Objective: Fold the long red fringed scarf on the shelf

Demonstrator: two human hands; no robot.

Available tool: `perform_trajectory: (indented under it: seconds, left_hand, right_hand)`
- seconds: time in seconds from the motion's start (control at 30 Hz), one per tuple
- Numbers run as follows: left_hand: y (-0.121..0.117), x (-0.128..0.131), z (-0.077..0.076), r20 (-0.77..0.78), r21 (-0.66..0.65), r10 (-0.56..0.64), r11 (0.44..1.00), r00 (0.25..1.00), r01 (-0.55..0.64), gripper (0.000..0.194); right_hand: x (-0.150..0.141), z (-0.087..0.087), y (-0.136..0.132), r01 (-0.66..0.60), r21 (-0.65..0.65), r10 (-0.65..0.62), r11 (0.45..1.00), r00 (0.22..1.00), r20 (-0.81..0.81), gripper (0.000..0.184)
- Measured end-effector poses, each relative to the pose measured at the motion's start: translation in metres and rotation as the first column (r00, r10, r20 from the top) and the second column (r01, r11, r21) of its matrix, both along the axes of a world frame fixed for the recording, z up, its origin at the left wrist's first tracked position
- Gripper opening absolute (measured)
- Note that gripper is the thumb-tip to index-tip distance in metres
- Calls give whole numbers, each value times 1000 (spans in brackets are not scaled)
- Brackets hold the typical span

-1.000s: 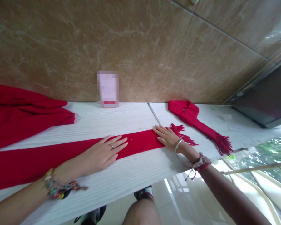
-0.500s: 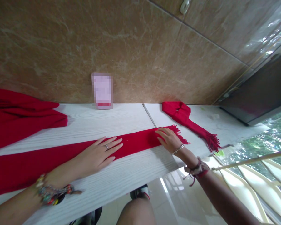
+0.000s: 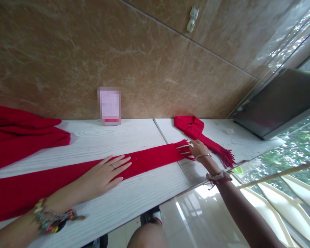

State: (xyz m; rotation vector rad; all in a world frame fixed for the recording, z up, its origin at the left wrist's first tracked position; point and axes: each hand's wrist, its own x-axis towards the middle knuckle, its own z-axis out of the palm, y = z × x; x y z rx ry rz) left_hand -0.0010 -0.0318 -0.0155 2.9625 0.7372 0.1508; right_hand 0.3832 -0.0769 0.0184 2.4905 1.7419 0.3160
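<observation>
Frame left: red cloth (image 3: 28, 132) lying bunched | Lower left to center: red scarf (image 3: 150, 158) lying flat on white table (image 3: 144, 187); left hand (image 3: 105, 174) pressing it, fingers extended | Center right: right hand (image 3: 198, 150) bending its fingers at the fringe (image 3: 184, 150), grip indeterminable | Right of center: knotted red scarf (image 3: 193, 128) resting

This looks like a home, with a white table (image 3: 93, 134) under the right hand (image 3: 197, 148), a brown wall (image 3: 80, 58) beyond, and a rail (image 3: 274, 176) and trees (image 3: 297, 139) to its right.
</observation>
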Motion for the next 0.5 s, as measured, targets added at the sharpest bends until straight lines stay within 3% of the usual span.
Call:
perform_trajectory:
  seconds: [0.13,0.2,0.33,0.5]
  left_hand:
    - [-1,0,3,-18,-10,9,1000,1000,-9,45]
    - [-2,1,4,-19,-11,12,1000,1000,-12,44]
    - [-1,1,5,-11,-19,19,1000,1000,-19,44]
    - [-1,2,3,2,-14,18,1000,1000,-18,44]
  right_hand:
    - [-31,-8,13,-307,134,320,942,944,-87,27]
    - [-45,-16,20,-376,121,389,918,914,-111,25]
    - [-32,-27,26,-285,100,294,953,952,-90,22]
    - [14,-16,20,-175,153,187,973,980,-67,24]
